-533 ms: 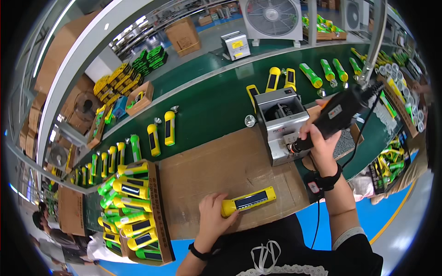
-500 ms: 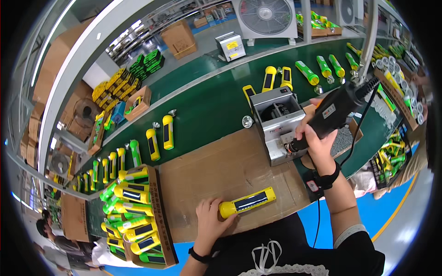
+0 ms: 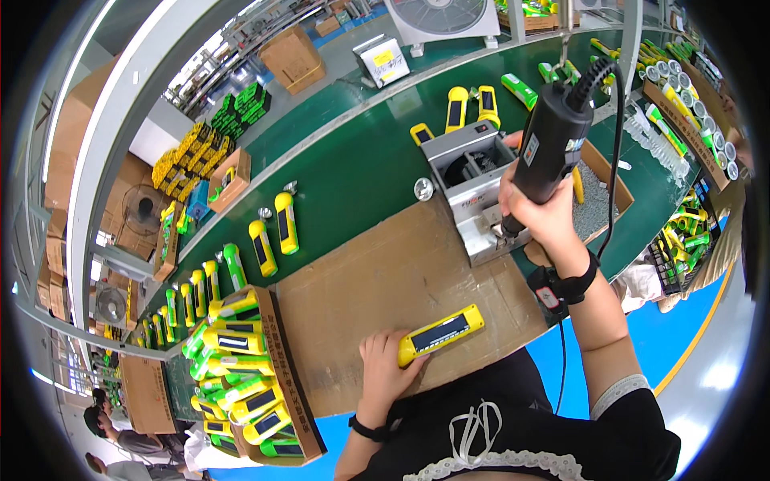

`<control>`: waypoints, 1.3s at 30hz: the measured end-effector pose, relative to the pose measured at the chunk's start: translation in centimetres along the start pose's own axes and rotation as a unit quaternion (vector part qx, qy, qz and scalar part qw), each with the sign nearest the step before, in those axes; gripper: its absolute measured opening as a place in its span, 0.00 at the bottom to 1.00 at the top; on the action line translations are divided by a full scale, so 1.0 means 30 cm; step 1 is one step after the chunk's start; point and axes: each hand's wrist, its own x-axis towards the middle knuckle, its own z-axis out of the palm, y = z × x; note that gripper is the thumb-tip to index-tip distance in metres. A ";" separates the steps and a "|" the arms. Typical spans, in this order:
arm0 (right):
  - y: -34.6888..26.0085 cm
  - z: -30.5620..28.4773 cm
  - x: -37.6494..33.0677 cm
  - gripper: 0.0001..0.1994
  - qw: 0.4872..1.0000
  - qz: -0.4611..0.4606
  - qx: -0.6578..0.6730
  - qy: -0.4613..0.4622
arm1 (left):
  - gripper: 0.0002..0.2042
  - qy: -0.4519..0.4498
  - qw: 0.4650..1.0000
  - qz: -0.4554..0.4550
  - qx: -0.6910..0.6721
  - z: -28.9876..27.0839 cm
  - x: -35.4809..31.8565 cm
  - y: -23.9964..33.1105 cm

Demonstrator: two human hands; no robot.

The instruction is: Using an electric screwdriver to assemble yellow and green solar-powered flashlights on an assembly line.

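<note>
I've got the left hand gripping one end of the yellow flashlight on the cardboard, right hand round the black screwdriver, tip at the metal box. A loose left hold could let the flashlight roll; tilting the screwdriver could make it skid.

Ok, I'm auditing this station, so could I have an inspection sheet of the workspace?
Surface: cardboard sheet on green bench
Work items: yellow flashlight on the cardboard sheet; black power screwdriver, tip down at silver machine
Clutter: open carton heaped with flashlights, at left
Hands: left hand gripping the yellow flashlight's near end; right hand gripping the screwdriver
Cables: black cable looping from the screwdriver's top toward the right wrist
Surroundings: large fan beyond the bench
</note>
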 end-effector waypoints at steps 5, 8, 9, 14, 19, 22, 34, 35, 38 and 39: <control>-0.039 0.092 -0.143 0.29 0.986 0.078 0.125 -0.074 | 0.21 0.001 0.999 -0.015 -0.037 0.003 -0.009 -0.023; -0.059 0.214 -0.322 0.31 0.974 0.054 0.181 -0.128 | 0.22 0.038 0.997 -0.031 -0.052 0.018 -0.034 -0.029; -0.087 0.241 -0.353 0.31 0.972 0.055 0.173 -0.150 | 0.22 0.039 0.997 -0.028 -0.062 0.022 -0.038 -0.024; -0.059 0.333 -0.412 0.33 0.957 0.010 0.190 -0.217 | 0.23 0.084 0.992 -0.034 -0.086 0.047 -0.067 -0.033; -0.073 0.397 -0.429 0.29 0.965 0.076 0.169 -0.184 | 0.24 0.100 0.988 -0.039 -0.109 0.055 -0.088 -0.040; -0.053 0.413 -0.439 0.29 0.973 0.057 0.134 -0.180 | 0.25 0.103 0.987 -0.034 -0.122 0.054 -0.086 -0.044; 0.052 0.507 -0.391 0.21 0.950 0.056 0.118 -0.283 | 0.24 0.112 0.985 -0.041 -0.127 0.045 -0.059 -0.062; 0.046 0.514 -0.388 0.21 0.948 0.054 0.114 -0.292 | 0.25 0.112 0.984 -0.041 -0.135 0.045 -0.058 -0.058; 0.067 0.476 -0.376 0.23 0.939 0.039 0.079 -0.331 | 0.25 0.110 0.985 -0.034 -0.131 0.048 -0.056 -0.047; 0.063 0.474 -0.380 0.23 0.941 0.032 0.083 -0.327 | 0.25 0.107 0.985 -0.036 -0.129 0.049 -0.053 -0.043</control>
